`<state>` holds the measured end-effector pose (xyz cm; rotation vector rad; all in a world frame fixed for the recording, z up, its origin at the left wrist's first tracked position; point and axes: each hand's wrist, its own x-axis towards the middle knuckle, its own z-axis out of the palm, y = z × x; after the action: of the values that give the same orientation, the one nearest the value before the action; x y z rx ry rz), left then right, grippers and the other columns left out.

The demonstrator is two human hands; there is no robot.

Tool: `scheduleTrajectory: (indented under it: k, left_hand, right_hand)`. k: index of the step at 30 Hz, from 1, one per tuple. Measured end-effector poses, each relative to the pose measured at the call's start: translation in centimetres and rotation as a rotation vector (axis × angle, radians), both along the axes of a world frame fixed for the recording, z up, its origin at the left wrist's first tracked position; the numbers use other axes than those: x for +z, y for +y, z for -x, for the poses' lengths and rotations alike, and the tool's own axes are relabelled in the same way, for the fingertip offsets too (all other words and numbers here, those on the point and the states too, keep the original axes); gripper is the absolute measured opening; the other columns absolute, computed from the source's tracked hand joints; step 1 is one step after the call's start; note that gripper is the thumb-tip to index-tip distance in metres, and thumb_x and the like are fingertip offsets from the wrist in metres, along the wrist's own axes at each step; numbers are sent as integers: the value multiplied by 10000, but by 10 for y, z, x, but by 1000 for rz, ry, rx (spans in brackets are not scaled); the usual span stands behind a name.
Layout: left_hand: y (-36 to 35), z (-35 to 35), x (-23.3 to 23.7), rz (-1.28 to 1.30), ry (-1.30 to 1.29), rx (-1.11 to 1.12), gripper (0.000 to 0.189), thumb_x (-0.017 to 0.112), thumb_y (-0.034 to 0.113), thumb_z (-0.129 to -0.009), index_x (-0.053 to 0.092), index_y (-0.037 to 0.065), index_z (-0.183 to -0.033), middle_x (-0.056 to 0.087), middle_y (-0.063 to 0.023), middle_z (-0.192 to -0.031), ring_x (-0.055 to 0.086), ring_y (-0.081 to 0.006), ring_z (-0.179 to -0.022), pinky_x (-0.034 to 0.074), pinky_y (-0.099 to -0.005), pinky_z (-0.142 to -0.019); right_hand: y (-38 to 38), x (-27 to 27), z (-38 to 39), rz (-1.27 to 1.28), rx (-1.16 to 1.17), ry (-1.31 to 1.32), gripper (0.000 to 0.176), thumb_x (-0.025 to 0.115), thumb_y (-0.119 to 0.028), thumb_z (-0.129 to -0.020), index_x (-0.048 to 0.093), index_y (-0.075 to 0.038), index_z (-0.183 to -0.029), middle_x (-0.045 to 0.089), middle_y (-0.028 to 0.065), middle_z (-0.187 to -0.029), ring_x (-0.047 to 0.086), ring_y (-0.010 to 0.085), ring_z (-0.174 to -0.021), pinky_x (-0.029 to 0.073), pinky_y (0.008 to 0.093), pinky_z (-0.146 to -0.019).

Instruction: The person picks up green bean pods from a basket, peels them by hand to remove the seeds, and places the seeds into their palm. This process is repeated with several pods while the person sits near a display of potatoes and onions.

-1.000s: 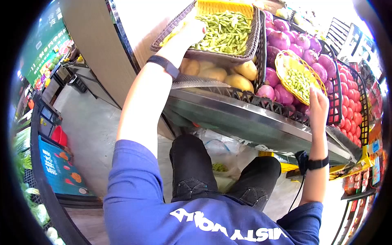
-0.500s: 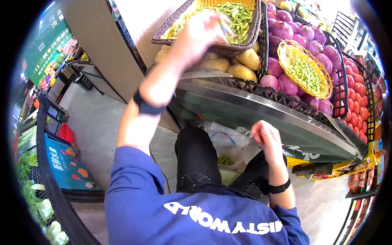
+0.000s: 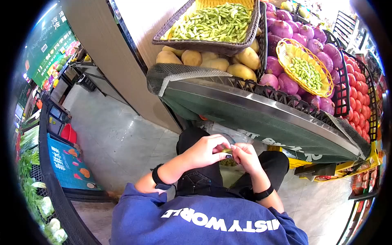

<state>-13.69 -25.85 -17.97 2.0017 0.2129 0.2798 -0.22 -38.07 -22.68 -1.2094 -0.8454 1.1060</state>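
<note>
My left hand (image 3: 207, 152) is in front of my lap, its fingers closed around a small green edamame pod (image 3: 227, 151). My right hand (image 3: 245, 157) meets it there, thumb and fingers pinched at the pod's other end; the fingers partly hide the pod. Below the hands, between my knees, part of a container with green pods or hulls (image 3: 228, 162) shows. Ahead, a brown woven basket (image 3: 157, 41) lined in yellow holds many edamame pods (image 3: 216, 20). To its right a yellow basket (image 3: 281, 49) holds shelled green beans (image 3: 305, 73).
The brown basket rests on potatoes (image 3: 218, 64), the yellow one on purple onions (image 3: 288, 83). Red tomatoes (image 3: 357, 98) fill a black crate at right. A metal-edged stand (image 3: 261, 100) rises before my knees. Leafy greens (image 3: 41, 206) lie at far left, near a red basin (image 3: 68, 133).
My left hand has come back from over the brown basket to my lap with a pod. My right hand has moved down and left to meet it.
</note>
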Motion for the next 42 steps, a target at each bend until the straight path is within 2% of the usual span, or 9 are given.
scheduleTrajectory:
  k: [4, 12, 19, 23, 27, 30, 35, 37, 42]
  left_hand:
    - [-3, 4, -7, 25, 185, 43, 107, 525, 59, -819, 534, 3, -909, 570, -32, -763, 560, -94, -706, 463, -229, -621]
    - [9, 13, -37, 1114, 328, -286, 260, 462, 234, -878, 553, -9, -871, 512, -4, -634, 468, -64, -529, 404, -202, -498]
    - [8, 4, -32, 581, 334, -313, 270, 466, 249, -880, 568, 1, -909, 469, 27, -611, 451, -54, -529, 400, -193, -505]
    - [4, 0, -28, 617, 214, -336, 277, 448, 272, -890, 535, 19, -820, 476, 17, -623, 455, -53, -551, 378, -193, -512]
    - [-18, -12, -41, 1026, -41, -146, 209, 438, 197, -887, 512, 42, -767, 408, 30, -584, 362, -59, -494, 332, -214, -492]
    - [-30, -20, -48, 1263, -109, 64, 177, 439, 174, -878, 523, 57, -775, 438, 27, -606, 399, -61, -524, 347, -215, -502]
    - [-31, -38, -56, 1000, -208, 298, 167, 470, 179, -862, 538, 34, -814, 466, 37, -635, 437, -42, -547, 357, -180, -528]
    - [-18, -35, -63, 1243, -285, 238, 179, 467, 161, -864, 547, 1, -867, 432, 46, -616, 409, -35, -542, 346, -175, -535]
    - [-3, -25, -72, 1051, -338, 261, 309, 464, 151, -871, 499, -50, -1103, 441, 37, -693, 381, -40, -600, 360, -185, -603]
  right_hand:
    - [-4, -1, 7, 2, -24, -197, 316, 457, -196, -869, 506, -27, -606, 425, -30, -485, 360, 39, -449, 283, 196, -426]
    - [-8, 7, -3, -232, 192, -517, 295, 469, -187, -870, 514, -2, -645, 463, -2, -561, 403, 79, -535, 339, 253, -486]
    - [-11, 16, 1, 38, 235, -337, 331, 435, -223, -881, 521, -9, -643, 461, -6, -544, 404, 77, -522, 344, 239, -490]
    - [-12, 11, 0, -19, 173, -276, 309, 452, -206, -867, 522, -15, -635, 461, -2, -525, 414, 78, -497, 340, 237, -471]
    - [-7, 14, 4, -234, -181, -607, 191, 540, -114, -778, 511, -25, -611, 479, 62, -508, 472, 163, -444, 354, 274, -431]
    - [-4, 22, 1, -484, -387, -1293, 208, 611, -44, -659, 439, -69, -544, 441, 53, -502, 463, 225, -432, 384, 317, -419]
    - [-5, 9, 11, -563, -301, -1440, 241, 629, -71, -653, 411, -81, -549, 431, 30, -504, 460, 190, -428, 372, 299, -388]
    - [-9, 0, 16, -541, -168, -1379, 246, 630, -94, -665, 411, -78, -555, 447, 45, -519, 478, 211, -455, 386, 318, -404]
    - [-14, -41, -8, 80, -72, -1229, 211, 497, -202, -803, 468, -32, -681, 511, 145, -621, 521, 345, -630, 416, 424, -554]
